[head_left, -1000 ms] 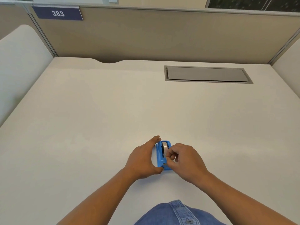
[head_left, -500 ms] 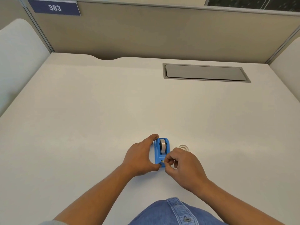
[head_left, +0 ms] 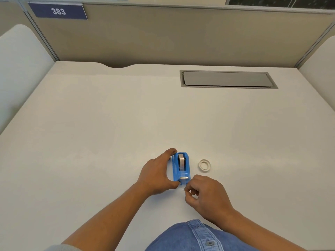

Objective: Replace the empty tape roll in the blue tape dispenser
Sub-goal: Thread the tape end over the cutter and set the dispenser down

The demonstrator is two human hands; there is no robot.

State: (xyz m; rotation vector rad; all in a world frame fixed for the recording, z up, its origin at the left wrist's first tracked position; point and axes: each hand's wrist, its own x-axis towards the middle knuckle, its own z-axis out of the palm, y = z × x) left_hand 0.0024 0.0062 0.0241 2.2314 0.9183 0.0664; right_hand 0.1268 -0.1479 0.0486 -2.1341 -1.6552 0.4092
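Observation:
The blue tape dispenser stands on the white desk near its front edge, its cutter end toward me. A roll of clear tape sits in its cradle, and a strip runs down over the cutter. My left hand clasps the dispenser's left side, fingers at the far end and thumb at the near end. My right hand is just in front of the cutter, thumb and forefinger pinched on the free end of the tape. An empty white tape core lies flat to the right of the dispenser.
A grey cable-port lid is set into the desk at the back right. Beige partition walls close off the back and sides, with a sign reading 383 at top left. My denim shirt shows at the bottom.
My right hand has drawn back toward me from the top of the dispenser, pulling the tape end past the cutter. This uncovered the empty core on the right. My left hand stays put.

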